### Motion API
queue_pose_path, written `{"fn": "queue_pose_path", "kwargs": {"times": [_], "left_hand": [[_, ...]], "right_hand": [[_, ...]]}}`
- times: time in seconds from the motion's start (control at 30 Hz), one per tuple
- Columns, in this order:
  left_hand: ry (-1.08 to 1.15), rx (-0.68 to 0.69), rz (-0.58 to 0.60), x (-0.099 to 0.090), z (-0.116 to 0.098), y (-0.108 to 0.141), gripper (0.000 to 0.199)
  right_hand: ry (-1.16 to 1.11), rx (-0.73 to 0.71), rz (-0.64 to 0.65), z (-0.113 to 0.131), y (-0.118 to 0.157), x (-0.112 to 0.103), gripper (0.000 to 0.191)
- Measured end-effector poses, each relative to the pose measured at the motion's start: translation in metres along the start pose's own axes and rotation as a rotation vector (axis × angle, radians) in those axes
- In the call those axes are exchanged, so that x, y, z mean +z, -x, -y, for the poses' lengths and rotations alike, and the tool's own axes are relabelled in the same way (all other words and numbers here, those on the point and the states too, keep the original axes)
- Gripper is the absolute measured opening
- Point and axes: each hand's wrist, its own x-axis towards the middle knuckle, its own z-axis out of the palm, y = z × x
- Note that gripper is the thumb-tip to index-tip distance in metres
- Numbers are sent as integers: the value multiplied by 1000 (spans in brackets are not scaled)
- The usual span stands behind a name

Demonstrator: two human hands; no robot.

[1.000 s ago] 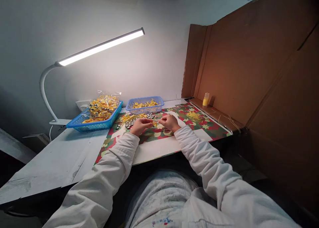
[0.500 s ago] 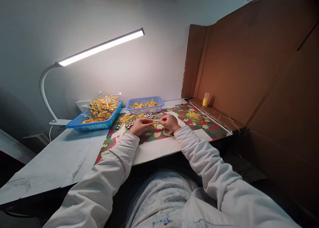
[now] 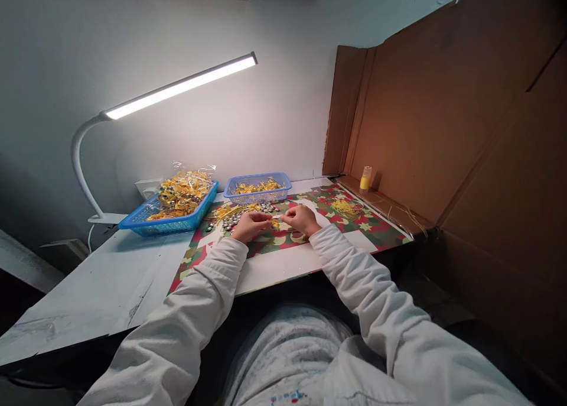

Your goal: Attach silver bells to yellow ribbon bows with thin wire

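Note:
My left hand (image 3: 250, 226) and my right hand (image 3: 302, 220) face each other over the patterned board (image 3: 283, 243), fingers pinched. Between the fingertips runs something small and thin, too small to make out. A bit of yellow material shows just below it. Behind my left hand lies a pile of silver bell-like pieces (image 3: 231, 218) with yellow strands (image 3: 241, 208). A tangle of thin yellow string (image 3: 344, 207) rests on the board to the right of my right hand.
A blue basket (image 3: 177, 224) heaped with yellow and silver pieces stands at left, a smaller basket (image 3: 257, 197) at the back. A white lamp (image 3: 181, 85) arches above. Cardboard (image 3: 443, 116) walls the right side, near a yellow bottle (image 3: 365, 179).
Both hands hold nearly the same place and pinch. The thin item between them has shifted very slightly.

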Motion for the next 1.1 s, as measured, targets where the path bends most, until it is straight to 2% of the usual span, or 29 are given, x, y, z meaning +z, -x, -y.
{"fn": "queue_pose_path", "kwargs": {"times": [0.3, 0.57, 0.63, 0.77, 0.83, 0.9, 0.97, 1.03, 1.1], "left_hand": [[-22, 3, 1, -1, 0, 0, 43], [-66, -2, -28, -2, -2, -2, 29], [-71, 13, -6, -3, -2, -2, 26], [-25, 43, 44, -3, -3, -3, 19], [-8, 61, 55, -3, -4, -2, 17], [-8, 70, 62, -2, -6, -1, 17], [-5, 82, 65, -1, -9, 1, 16], [6, 101, 46, -2, -11, 1, 16], [18, 127, -48, -6, -13, -1, 15]], "right_hand": [[-1, 5, -25, 1, 0, -1, 29], [-268, 70, -83, -11, -10, 1, 37], [-293, 66, -49, -14, -13, 7, 37], [-392, 50, 116, -13, -14, 21, 22], [-468, -38, 199, -11, -12, 28, 24], [-496, -152, 228, -7, -10, 33, 25], [-465, -199, 187, -5, -10, 34, 18], [-369, -145, 86, -7, -11, 32, 9], [-208, -63, -24, -11, -14, 26, 5]]}}
